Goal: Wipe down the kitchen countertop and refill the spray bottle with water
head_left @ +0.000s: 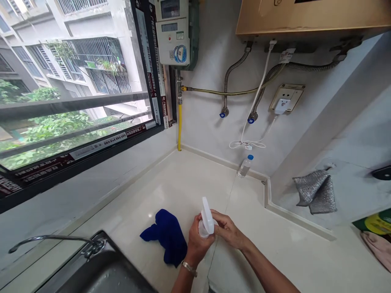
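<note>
A white spray bottle (207, 217) stands upright over the pale countertop (275, 252), held between both hands. My left hand (197, 240) is wrapped round the bottle's body from below. My right hand (227, 230) has its fingers closed on the white trigger head. A crumpled dark blue cloth (168, 236) lies on the counter just left of my left hand, not touched by either hand. A bracelet shows on my left wrist.
A steel sink (100, 272) with a curved tap (51, 240) sits at the lower left. A small clear bottle with a blue cap (245, 166) stands by the back wall. A grey mesh cloth (317, 191) hangs at the right. A window fills the left side.
</note>
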### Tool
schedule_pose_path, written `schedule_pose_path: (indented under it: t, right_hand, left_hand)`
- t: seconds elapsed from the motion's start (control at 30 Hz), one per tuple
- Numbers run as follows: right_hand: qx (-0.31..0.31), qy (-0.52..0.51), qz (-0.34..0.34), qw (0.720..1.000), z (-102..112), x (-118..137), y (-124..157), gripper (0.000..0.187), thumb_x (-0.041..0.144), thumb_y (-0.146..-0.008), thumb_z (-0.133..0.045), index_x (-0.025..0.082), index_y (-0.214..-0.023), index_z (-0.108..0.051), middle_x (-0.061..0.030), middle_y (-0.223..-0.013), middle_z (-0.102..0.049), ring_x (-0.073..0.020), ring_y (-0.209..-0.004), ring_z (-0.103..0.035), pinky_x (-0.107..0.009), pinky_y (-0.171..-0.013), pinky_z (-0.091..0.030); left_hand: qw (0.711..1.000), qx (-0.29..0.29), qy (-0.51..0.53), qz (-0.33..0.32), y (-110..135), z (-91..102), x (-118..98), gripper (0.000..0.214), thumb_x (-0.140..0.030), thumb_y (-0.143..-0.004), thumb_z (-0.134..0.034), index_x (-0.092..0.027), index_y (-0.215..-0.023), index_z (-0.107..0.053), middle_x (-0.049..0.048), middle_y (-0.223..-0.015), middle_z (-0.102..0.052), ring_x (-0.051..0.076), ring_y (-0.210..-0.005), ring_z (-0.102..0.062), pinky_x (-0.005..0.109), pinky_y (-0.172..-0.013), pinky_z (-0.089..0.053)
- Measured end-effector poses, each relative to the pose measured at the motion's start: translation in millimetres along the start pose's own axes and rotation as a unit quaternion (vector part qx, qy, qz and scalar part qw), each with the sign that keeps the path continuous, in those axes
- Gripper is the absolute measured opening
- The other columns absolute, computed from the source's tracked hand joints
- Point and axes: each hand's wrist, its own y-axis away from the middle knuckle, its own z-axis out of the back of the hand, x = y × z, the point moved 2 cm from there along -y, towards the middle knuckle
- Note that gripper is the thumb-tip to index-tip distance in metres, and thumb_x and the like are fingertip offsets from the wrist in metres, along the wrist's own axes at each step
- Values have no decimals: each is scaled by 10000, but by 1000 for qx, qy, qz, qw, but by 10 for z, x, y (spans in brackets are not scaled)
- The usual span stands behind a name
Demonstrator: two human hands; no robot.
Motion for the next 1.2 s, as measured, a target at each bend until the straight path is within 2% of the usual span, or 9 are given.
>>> schedule_pose_path:
  t: [0.23, 0.3, 0.4, 0.5, 0.6, 0.83, 0.97, 1.07, 1.2]
  right_hand:
    - [-272, 156, 74, 946, -404, -335, 193, 392, 426, -965, -519, 247, -1300, -616, -125, -1247, -634, -278, -1174, -574, -446, -1039, -464]
    - [-246, 105, 53, 962, -413, -318, 170, 411, 458, -956, -529, 237, -1291, -620, -119, -1235, -635, -262, -1136, -595, -411, -1014, -486]
    - [-123, 0, 8, 992, -262, -189, 77, 461, 527, -924, -580, 229, -1269, -647, -94, -1225, -641, -245, -1120, -599, -382, -1023, -476]
    - [-37, -70, -24, 997, -98, -91, 10, 496, 558, -891, -632, 228, -1260, -664, -81, -1233, -648, -254, -1154, -588, -414, -1079, -432]
    - [-44, -50, -20, 998, -107, -119, 9, 499, 579, -889, -625, 232, -1243, -679, -82, -1192, -670, -265, -1121, -603, -423, -1042, -458]
    - [-265, 115, 40, 957, -425, -290, 138, 401, 498, -941, -539, 261, -1236, -669, -102, -1129, -677, -263, -1055, -605, -407, -956, -493]
    - [-139, -19, -8, 990, -279, -180, 81, 476, 538, -908, -598, 239, -1274, -650, -94, -1177, -670, -255, -1083, -618, -402, -1005, -486]
    - [-31, -82, -43, 995, -111, -94, 35, 517, 570, -906, -602, 226, -1289, -645, -98, -1217, -666, -274, -1168, -596, -436, -1064, -447]
    - [-31, -50, -32, 998, -80, -137, 28, 533, 617, -895, -593, 229, -1251, -671, -99, -1182, -687, -285, -1154, -605, -442, -1035, -471]
  left_hand:
    - [1000, 2, 19, 6, 10, -7, 50, 412, -346, -745, -689, -179, -1085, -528, 35, -921, -682, 186, -770, -623, 336, -725, -523]
    - [1000, 7, 17, 11, 9, -4, 54, 416, -337, -734, -696, -179, -1081, -530, 22, -886, -675, 183, -746, -618, 335, -709, -523]
    - [1000, 8, 13, 15, -3, 0, 61, 523, -313, -687, -714, -174, -1154, -524, 41, -965, -692, 206, -812, -656, 361, -769, -548]
    - [1000, -11, 1, 9, -21, 6, 68, 635, -282, -631, -707, -152, -1224, -518, 86, -1075, -696, 245, -912, -677, 397, -833, -559]
    - [1000, -12, 0, 5, -24, 1, 70, 645, -288, -627, -712, -151, -1228, -521, 77, -1033, -701, 237, -866, -675, 389, -794, -563]
    - [999, 2, 32, 12, 17, -23, 44, 415, -348, -717, -707, -184, -1059, -537, -6, -804, -658, 165, -677, -597, 306, -638, -502]
    - [1000, -7, 15, 13, 16, -35, 67, 600, -327, -673, -712, -187, -1220, -510, 52, -1013, -701, 217, -852, -663, 369, -784, -556]
    - [1000, -16, 14, 9, 3, -54, 149, 664, -257, -599, -688, -174, -1238, -528, 54, -998, -708, 231, -854, -667, 396, -788, -574]
    - [999, -34, 16, -6, -1, -59, 194, 617, -237, -573, -696, -172, -1174, -569, 56, -969, -708, 229, -842, -665, 380, -754, -583]
